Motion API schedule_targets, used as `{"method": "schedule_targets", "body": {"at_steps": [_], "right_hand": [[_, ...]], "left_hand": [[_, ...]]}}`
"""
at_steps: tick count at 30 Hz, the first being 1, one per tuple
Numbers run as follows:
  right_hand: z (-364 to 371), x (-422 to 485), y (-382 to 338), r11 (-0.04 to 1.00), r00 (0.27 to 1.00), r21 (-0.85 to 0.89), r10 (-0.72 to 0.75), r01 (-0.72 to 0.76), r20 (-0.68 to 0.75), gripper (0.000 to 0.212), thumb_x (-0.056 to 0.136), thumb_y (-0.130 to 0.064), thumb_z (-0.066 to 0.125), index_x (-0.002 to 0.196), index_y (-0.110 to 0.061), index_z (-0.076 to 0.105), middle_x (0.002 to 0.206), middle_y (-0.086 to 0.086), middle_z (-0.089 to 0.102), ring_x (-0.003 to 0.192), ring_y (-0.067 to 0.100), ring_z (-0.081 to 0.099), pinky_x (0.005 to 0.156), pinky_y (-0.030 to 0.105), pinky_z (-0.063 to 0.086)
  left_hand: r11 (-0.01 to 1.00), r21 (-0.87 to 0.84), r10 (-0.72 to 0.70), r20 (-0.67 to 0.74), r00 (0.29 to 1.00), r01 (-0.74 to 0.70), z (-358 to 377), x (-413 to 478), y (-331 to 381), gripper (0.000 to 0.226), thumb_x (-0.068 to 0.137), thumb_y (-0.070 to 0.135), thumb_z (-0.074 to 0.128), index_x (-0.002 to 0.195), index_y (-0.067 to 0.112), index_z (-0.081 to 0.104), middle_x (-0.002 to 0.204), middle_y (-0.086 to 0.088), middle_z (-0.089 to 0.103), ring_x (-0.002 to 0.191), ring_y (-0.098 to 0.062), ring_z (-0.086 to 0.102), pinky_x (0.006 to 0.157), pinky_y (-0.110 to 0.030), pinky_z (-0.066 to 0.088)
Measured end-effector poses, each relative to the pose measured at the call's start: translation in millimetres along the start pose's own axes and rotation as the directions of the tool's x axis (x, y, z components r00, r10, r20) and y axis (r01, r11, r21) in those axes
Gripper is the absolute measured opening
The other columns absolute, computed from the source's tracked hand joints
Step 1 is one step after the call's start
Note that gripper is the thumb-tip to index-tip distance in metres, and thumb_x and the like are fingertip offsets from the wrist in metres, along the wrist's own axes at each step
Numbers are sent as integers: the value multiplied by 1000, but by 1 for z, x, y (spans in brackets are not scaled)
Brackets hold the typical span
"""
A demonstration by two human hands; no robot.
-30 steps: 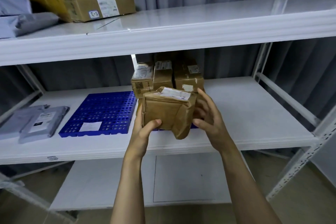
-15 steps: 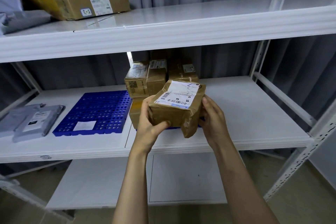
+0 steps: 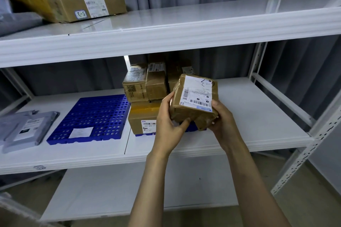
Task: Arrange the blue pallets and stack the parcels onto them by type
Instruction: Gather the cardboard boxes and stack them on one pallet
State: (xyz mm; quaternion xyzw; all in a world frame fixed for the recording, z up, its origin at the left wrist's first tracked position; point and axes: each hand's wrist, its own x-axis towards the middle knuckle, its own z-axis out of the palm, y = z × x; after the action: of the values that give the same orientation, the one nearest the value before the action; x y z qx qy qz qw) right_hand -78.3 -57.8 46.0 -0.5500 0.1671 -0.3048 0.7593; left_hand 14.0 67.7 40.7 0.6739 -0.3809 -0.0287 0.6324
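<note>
The brown taped parcel point(image 3: 193, 101) sat in mid-air at the centre right of the frame, in front of the middle shelf point(image 3: 258, 116), clasped from both sides. Its white labelled face was tipped up and back toward the camera, with the barcode strip along the lower edge. That face looked nearly as wide as it was deep, so its long axis could not be told. The left hand point(image 3: 168, 123) gripped the lower left side with the thumb curled under the front edge. The right hand point(image 3: 224, 121) cupped the lower right corner, fingers wrapped beneath.

A second before, the parcel had shown mostly its plain brown front, with the label foreshortened on top. It had since been rolled so the label faced the viewer, and it sat higher and further right in the frame.

Behind the parcel, stacked cardboard boxes point(image 3: 147, 83) stood on a larger box point(image 3: 142, 118) on a blue pallet point(image 3: 192, 127), which showed only at its front edge. Just left of it lay a second blue pallet point(image 3: 92, 118) carrying only a white slip, and grey mailers point(image 3: 25, 129) lay at the far left. Bare white shelf stretched right of the stack as far as the upright post point(image 3: 313, 153). The upper shelf point(image 3: 184, 24) hung close above the stacked boxes.
</note>
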Motion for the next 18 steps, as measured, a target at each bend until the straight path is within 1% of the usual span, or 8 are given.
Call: {"method": "schedule_targets", "body": {"at_steps": [2,4,6,9,11,14,16,18], "right_hand": [[-5,-1,-1,999,999,-11,-35,35,16,74,66,-53,64,132,-21,55,123,1,67,111,18,64,81,34,53],[-9,-1,-3,997,997,-38,-65,66,28,81,64,-53,65,136,-19,52,125,0,66,112,17,64,82,32,54],[-12,-1,-3,995,996,-49,-90,91,16,82,63,-51,67,137,-18,50,125,1,66,112,17,64,80,30,55],[-18,-1,-3,992,992,-50,-116,114,-52,74,65,-49,68,131,-19,55,120,1,68,108,18,66,75,29,56],[-21,-1,-3,990,990,-87,-117,110,-83,69,68,-50,66,130,-21,57,117,-1,70,106,18,67,71,28,56],[-24,-1,-4,985,989,-126,-125,115,-73,62,74,-47,63,131,-23,56,117,-4,69,105,15,67,69,27,57],[-22,0,-6,984,988,-122,-139,130,-71,56,77,-40,61,130,-23,56,117,-5,69,103,13,67,70,27,57],[-18,3,-8,979,982,-138,-164,150,-98,54,79,-38,63,130,-23,57,117,-5,69,103,12,67,73,29,58]], "left_hand": [[999,42,13,-11,1000,-12,3,2,-2,77,77,11,76,141,30,37,141,8,47,134,-10,41,99,-44,50],[997,79,17,-19,1000,-16,6,3,-2,76,79,12,76,142,30,37,142,8,46,133,-7,40,100,-40,50],[995,102,16,-12,1000,-14,10,4,-1,75,81,11,75,143,27,37,143,8,45,132,-2,39,101,-31,48],[990,135,25,13,1000,-27,17,5,1,75,83,13,73,146,27,34,143,9,44,127,7,38,98,-13,43],[988,149,37,11,999,-38,22,4,2,75,84,13,72,147,29,33,142,9,43,127,7,37,100,-15,43],[987,159,41,-32,999,-35,29,3,1,75,84,13,72,147,27,33,142,8,44,129,4,38,104,-27,45],[985,173,20,-61,998,-9,32,3,0,74,85,15,72,147,26,34,142,9,44,127,5,37,104,-31,46],[985,174,3,-94,996,13,32,5,-3,69,86,21,70,146,27,35,142,9,47,128,2,41,103,-35,47]]}}
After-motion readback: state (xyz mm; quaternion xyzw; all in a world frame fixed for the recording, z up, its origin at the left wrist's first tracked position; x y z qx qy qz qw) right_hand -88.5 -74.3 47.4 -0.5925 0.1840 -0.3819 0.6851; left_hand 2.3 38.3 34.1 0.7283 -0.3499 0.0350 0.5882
